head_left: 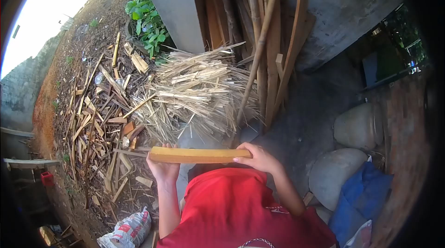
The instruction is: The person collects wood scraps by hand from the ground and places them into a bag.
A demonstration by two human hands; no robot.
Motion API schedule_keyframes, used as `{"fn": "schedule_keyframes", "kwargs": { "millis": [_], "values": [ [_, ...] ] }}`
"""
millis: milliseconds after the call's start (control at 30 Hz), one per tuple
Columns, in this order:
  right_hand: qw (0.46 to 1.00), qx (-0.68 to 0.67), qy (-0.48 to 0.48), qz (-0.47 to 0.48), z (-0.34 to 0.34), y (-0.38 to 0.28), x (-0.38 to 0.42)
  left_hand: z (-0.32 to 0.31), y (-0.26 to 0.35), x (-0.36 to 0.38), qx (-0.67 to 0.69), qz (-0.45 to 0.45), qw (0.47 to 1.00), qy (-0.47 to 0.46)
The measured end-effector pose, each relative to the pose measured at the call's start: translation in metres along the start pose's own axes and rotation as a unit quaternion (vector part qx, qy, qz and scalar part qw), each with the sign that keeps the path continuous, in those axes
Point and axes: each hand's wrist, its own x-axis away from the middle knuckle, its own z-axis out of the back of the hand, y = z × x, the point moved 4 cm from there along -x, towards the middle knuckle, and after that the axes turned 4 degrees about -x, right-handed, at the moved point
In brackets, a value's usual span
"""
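A short yellowish wooden board [199, 155] is held level across the front of my red shirt. My left hand [163, 168] grips its left end from below, with fingertips showing above the top edge. At the other end, my right hand [258, 156] is closed on the wood, its thumb lying along the near side. Just beyond the board lies a big heap of thin split strips [199, 86], pale and straw-coloured.
Scrap wood pieces [99, 123] litter the ground at left. Long poles and planks [264, 39] lean on the wall ahead. Round grey jars [340, 169] and a blue cloth [361, 201] stand at right. A printed sack [127, 229] lies at lower left.
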Motion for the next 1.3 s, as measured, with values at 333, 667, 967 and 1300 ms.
{"fn": "schedule_keyframes", "kwargs": {
  "millis": [333, 667, 967, 1300],
  "values": [
    [0.993, 0.106, 0.005, -0.052, -0.164, -0.116, -0.058, 0.069, 0.168, -0.097, 0.022, 0.068, 0.997, 0.031],
    [0.978, 0.196, -0.054, -0.041, -0.22, -0.161, -0.101, 0.135, 0.229, -0.125, 0.073, 0.059, 0.994, 0.064],
    [0.981, 0.186, -0.054, -0.026, -0.221, -0.165, -0.109, 0.128, 0.238, -0.12, 0.078, 0.045, 0.994, 0.059],
    [0.996, 0.093, 0.0, 0.016, -0.187, -0.105, -0.072, 0.085, 0.195, -0.094, 0.025, 0.029, 0.999, 0.039]
  ]
}}
